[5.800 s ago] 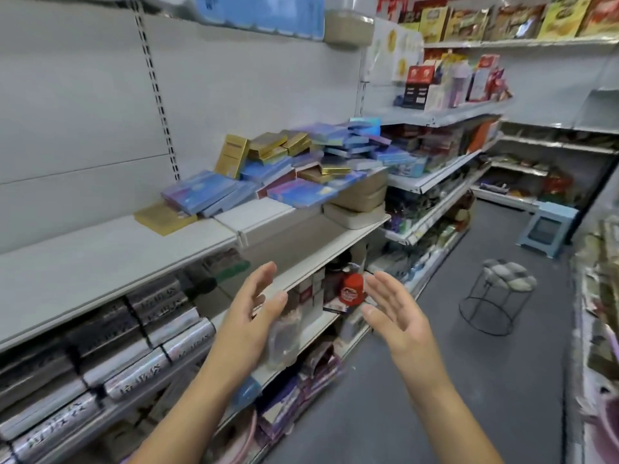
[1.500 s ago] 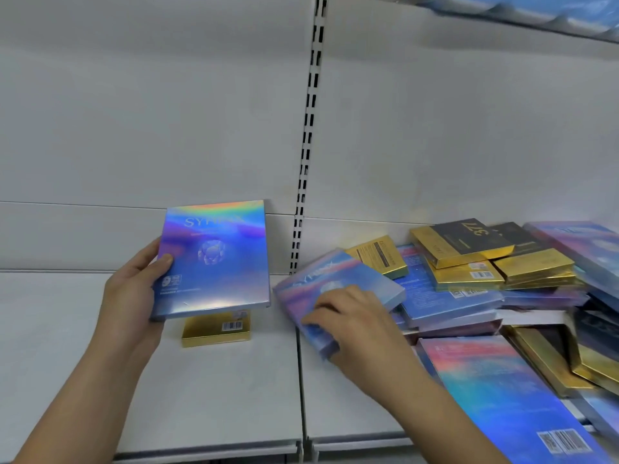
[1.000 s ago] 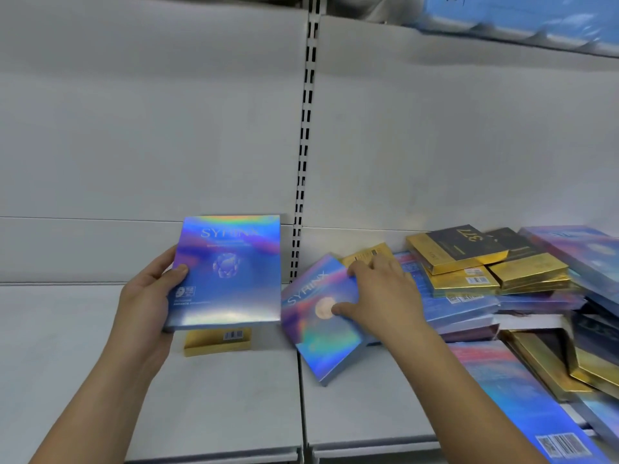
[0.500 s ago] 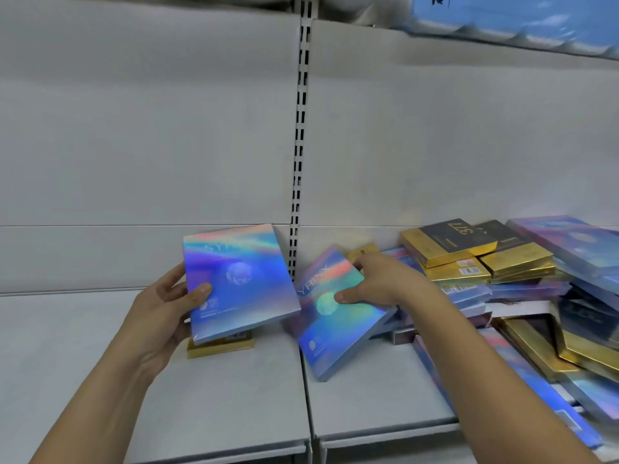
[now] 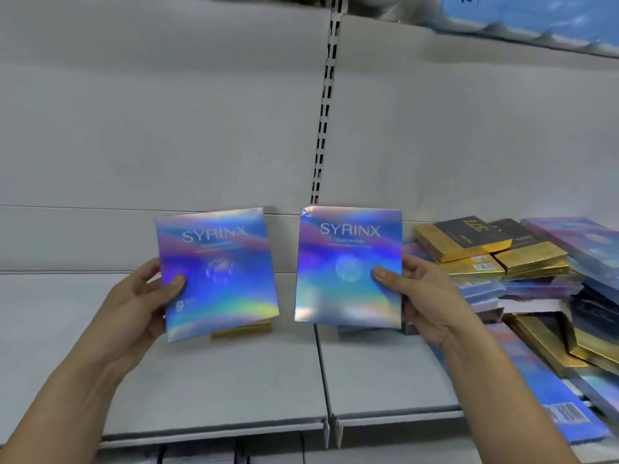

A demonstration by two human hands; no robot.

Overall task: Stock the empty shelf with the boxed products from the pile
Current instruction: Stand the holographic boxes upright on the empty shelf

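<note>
— What has been changed in the last moment?

— The right SYRINX box [image 5: 348, 266] has been drawn off the pile [image 5: 522, 262] at the right edge of the frame and turned upright. Half a second ago it was leaning against the pile. It is now held at centre frame by the right hand [image 5: 425, 296], with the thumb on its face and the fingers [image 5: 413, 262] curled behind its edge.

— And the other?

— The left SYRINX box [image 5: 217, 272] is gripped the same way by the left hand [image 5: 140, 306], left of centre and slightly tilted. Both are held above the shelf [image 5: 214, 380], apart from each other. A gold box [image 5: 241, 328] is seen lying behind its lower edge.

— What is meant for the task?

— A matched pair is judged ready to be stood on the shelf. Neither has been set down yet, and most of the pile is left.
</note>
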